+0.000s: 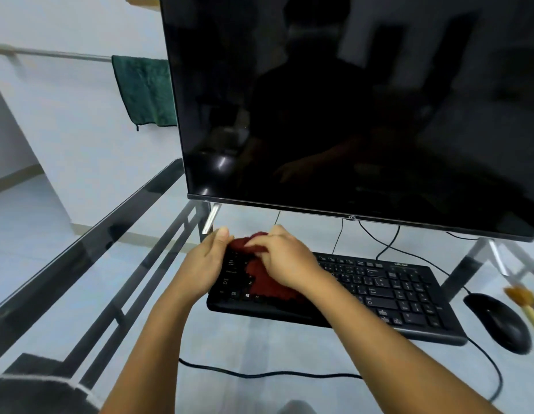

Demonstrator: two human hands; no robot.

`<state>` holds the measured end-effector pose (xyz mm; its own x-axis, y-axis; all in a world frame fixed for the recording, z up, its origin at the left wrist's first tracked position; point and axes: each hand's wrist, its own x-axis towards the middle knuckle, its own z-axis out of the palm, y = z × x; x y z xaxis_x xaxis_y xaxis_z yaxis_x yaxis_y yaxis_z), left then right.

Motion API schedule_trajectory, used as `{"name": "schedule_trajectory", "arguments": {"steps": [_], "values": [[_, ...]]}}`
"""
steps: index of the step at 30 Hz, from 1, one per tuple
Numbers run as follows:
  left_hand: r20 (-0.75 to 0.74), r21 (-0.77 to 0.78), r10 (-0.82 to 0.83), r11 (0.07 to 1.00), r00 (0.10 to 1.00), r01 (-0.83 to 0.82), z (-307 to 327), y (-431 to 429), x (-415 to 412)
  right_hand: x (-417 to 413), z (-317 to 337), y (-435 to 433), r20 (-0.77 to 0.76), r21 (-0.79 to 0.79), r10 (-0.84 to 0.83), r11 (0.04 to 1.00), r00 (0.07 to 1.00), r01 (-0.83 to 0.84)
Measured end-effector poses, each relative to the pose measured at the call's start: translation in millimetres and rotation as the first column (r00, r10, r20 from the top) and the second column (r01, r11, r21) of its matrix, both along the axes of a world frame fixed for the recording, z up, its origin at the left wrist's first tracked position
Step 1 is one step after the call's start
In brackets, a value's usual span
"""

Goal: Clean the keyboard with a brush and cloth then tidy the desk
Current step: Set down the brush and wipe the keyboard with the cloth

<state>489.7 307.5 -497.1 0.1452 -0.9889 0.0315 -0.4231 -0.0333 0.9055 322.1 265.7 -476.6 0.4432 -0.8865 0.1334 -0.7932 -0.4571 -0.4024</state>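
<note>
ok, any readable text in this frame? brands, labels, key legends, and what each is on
"TCL": centre of the lower bezel of the monitor.
Key legends on the keyboard: white marks, too blurred to read.
Logo at the keyboard's top right corner: too small to read.
Mouse and red cloth: no text visible.

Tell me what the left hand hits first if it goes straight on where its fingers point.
Likely the silver stand leg under the monitor, just beyond the left hand; depth is unclear, so it might pass beside it.
</note>
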Motion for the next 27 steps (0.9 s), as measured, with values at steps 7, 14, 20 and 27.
{"name": "schedule_trajectory", "arguments": {"steps": [7,14,20,27], "values": [[0.413,0.045,-0.141,0.990,0.900,0.135,-14,-5,-11,-29,-9,39,0.057,0.020,0.087,0.996,0.995,-0.088],[0.665,0.064,-0.125,0.992,0.736,0.111,-13,-3,-20,-94,4,4,-0.164,0.002,-0.344,0.937,0.924,0.349],[0.740,0.093,-0.255,0.955,0.622,0.282,8,-9,-81,-63,-5,58,-0.020,0.040,0.077,0.996,0.997,-0.076],[0.741,0.053,-0.209,0.965,0.638,0.255,5,-9,-95,-176,5,24,-0.224,-0.090,-0.535,0.843,0.814,0.530]]}}
